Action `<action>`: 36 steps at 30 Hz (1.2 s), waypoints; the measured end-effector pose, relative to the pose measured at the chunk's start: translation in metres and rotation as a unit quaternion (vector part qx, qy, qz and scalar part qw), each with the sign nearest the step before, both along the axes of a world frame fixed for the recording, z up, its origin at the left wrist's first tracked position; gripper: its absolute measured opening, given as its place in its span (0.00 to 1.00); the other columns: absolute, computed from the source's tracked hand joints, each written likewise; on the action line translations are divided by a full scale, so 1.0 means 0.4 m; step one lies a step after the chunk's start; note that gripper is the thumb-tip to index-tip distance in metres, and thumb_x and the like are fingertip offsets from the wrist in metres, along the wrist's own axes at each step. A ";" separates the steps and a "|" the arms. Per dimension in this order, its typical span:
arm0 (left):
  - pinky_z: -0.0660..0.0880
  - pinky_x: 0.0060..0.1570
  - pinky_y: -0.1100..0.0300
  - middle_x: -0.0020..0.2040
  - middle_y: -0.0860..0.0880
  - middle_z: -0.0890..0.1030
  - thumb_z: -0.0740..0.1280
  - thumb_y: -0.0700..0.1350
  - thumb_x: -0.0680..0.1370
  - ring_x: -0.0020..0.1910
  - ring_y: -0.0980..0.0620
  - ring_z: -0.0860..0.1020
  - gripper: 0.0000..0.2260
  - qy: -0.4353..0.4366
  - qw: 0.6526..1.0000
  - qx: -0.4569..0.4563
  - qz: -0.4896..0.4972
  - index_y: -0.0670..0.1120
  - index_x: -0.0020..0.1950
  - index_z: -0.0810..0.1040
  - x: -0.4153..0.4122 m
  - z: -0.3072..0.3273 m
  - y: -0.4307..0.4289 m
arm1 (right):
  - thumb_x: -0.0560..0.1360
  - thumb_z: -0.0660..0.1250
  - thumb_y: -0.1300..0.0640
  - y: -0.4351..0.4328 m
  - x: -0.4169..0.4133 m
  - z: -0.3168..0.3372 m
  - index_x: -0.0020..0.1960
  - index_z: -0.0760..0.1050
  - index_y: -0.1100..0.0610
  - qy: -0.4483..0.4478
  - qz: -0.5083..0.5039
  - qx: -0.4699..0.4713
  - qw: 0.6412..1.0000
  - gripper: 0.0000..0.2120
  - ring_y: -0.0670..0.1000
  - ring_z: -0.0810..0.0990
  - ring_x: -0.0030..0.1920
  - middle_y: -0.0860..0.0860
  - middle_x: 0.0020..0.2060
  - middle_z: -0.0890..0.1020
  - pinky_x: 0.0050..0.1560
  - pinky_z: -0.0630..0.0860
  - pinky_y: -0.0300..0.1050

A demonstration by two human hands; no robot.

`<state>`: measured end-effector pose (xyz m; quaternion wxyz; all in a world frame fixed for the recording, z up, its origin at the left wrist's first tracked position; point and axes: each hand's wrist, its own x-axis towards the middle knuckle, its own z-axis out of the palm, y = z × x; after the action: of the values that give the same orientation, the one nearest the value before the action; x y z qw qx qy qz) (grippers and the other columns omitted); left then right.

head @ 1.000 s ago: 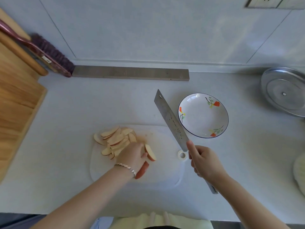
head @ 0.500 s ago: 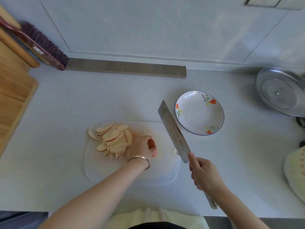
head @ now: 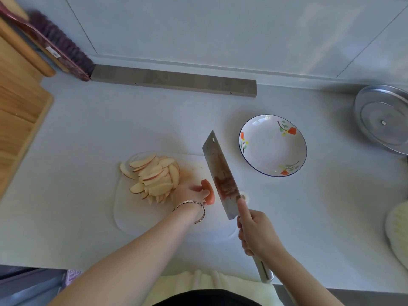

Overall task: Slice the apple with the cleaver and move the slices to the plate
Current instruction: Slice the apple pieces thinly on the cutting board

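Note:
A pile of several apple slices (head: 154,176) lies on the left of the white cutting board (head: 141,219). My left hand (head: 187,193) holds a red-skinned apple piece (head: 208,192) down on the board, just right of the pile. My right hand (head: 257,234) grips the handle of the steel cleaver (head: 219,173), index finger along the blade's spine. The blade stands close beside the apple piece on its right. The flowered white plate (head: 272,145) sits to the right of the board with nothing in it.
A wooden board (head: 17,111) and a brush (head: 57,45) are at the far left. A grey bar (head: 174,81) runs along the wall. A metal lid (head: 384,120) sits at the far right, a pale object (head: 399,235) at the right edge.
My left hand turned the apple piece and set it down on the board. The cleaver came left and down, from near the plate to right beside the piece.

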<state>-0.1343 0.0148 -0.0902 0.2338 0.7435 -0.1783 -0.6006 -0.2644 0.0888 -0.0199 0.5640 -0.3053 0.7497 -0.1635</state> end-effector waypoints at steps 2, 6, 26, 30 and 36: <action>0.80 0.49 0.42 0.41 0.37 0.82 0.69 0.29 0.68 0.41 0.38 0.81 0.09 0.005 1.000 -0.007 0.027 0.41 0.35 0.77 -0.002 0.004 0.003 | 0.77 0.52 0.38 -0.002 0.006 0.000 0.36 0.64 0.59 0.010 0.016 -0.002 1.000 0.25 0.48 0.61 0.20 0.51 0.24 0.65 0.23 0.61 0.37; 0.79 0.49 0.42 0.40 0.36 0.81 0.69 0.27 0.68 0.44 0.35 0.81 0.10 0.016 0.998 -0.014 0.051 0.41 0.33 0.77 0.000 0.011 0.007 | 0.77 0.51 0.37 -0.005 0.015 -0.005 0.35 0.63 0.59 0.029 0.047 -0.010 0.998 0.26 0.48 0.62 0.20 0.51 0.23 0.65 0.23 0.62 0.37; 0.79 0.52 0.45 0.46 0.39 0.83 0.69 0.29 0.70 0.47 0.39 0.82 0.14 -0.029 0.999 -0.013 0.043 0.46 0.31 0.75 -0.002 0.029 0.003 | 0.78 0.51 0.39 0.004 0.010 0.003 0.36 0.60 0.58 0.024 0.054 0.036 0.998 0.24 0.47 0.59 0.18 0.50 0.22 0.62 0.22 0.60 0.35; 0.80 0.50 0.45 0.45 0.38 0.83 0.70 0.29 0.68 0.45 0.38 0.82 0.14 -0.032 0.999 -0.011 0.040 0.46 0.31 0.76 -0.003 0.018 0.003 | 0.79 0.51 0.40 -0.024 0.026 -0.012 0.32 0.61 0.57 0.021 0.050 0.028 0.998 0.25 0.47 0.62 0.16 0.49 0.20 0.64 0.20 0.62 0.35; 0.79 0.50 0.43 0.46 0.39 0.82 0.68 0.27 0.69 0.46 0.37 0.81 0.09 -0.021 0.999 -0.010 0.046 0.38 0.45 0.81 -0.003 0.015 0.004 | 0.79 0.49 0.40 0.020 0.036 -0.049 0.32 0.57 0.56 0.044 0.058 0.019 0.997 0.24 0.49 0.60 0.19 0.50 0.22 0.61 0.24 0.61 0.39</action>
<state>-0.1355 0.0164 -0.0841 0.2644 0.7608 -0.1546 -0.5722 -0.2500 0.0970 -0.0396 0.5446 -0.3444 0.7578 -0.1025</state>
